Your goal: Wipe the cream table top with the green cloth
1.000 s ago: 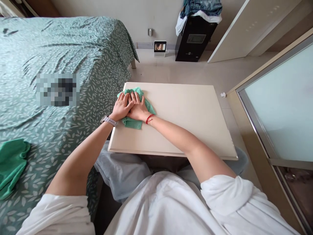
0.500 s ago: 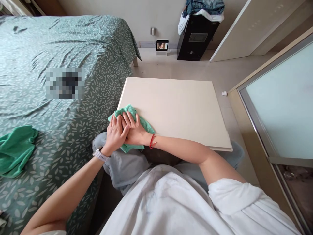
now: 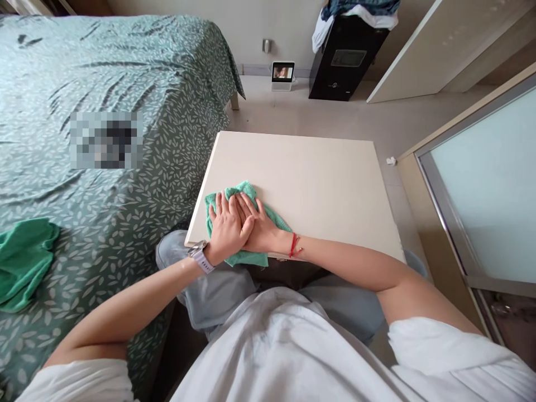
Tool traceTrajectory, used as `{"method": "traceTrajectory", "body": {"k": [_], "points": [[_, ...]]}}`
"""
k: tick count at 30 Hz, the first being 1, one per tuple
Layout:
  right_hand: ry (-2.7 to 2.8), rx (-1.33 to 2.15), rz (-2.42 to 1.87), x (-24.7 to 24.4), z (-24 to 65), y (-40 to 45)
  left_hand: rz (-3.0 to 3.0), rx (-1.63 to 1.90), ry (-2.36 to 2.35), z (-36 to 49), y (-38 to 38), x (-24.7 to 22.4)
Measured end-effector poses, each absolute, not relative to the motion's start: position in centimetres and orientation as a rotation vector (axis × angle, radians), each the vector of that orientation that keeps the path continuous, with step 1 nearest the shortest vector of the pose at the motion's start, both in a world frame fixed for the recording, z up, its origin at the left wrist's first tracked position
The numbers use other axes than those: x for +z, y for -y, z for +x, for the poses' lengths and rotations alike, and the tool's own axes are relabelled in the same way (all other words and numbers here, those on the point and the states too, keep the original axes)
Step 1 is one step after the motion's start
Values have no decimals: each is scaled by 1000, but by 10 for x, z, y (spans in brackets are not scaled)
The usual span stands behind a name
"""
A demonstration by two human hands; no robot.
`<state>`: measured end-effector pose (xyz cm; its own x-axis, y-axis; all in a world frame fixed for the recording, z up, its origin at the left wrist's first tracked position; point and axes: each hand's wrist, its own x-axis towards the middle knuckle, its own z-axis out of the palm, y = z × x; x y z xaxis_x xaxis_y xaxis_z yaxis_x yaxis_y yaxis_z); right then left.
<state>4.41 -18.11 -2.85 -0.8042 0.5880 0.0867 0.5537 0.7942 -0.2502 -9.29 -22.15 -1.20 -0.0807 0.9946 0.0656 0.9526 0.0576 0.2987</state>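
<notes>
A green cloth (image 3: 213, 207) lies bunched on the near left part of a cream tabletop (image 3: 310, 184), one edge hanging past the front. My right hand (image 3: 264, 230) rests flat on the cloth, fingers stretched forward, a red string bracelet at the wrist. Over its back lies my left hand (image 3: 228, 223), palm down with the fingers extended, so part of the right hand is hidden. The left fingertips also touch the cloth. A watch with a pale strap (image 3: 202, 258) is on my left wrist.
To the left is a bed with a leaf-patterned cover (image 3: 167, 134), holding a second green cloth (image 3: 25, 259) and a blurred-out patch. A small screen device (image 3: 282, 75) and a black cabinet (image 3: 345, 61) topped with clothes stand by the wall. A sliding glass panel (image 3: 489, 178) is at right.
Both hands and the green cloth have slid to the right across the tabletop, away from its left edge. The camera view has also shifted slightly.
</notes>
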Motion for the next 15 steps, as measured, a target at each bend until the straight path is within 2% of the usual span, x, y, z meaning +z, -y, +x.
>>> {"method": "traceTrajectory", "body": {"k": [8, 15], "points": [[2707, 414, -1242, -26, 40, 69, 2120, 288, -2018, -87, 93, -2], [2613, 409, -1394, -16, 36, -18, 2209, 416, -1921, -96, -12, -10]]}}
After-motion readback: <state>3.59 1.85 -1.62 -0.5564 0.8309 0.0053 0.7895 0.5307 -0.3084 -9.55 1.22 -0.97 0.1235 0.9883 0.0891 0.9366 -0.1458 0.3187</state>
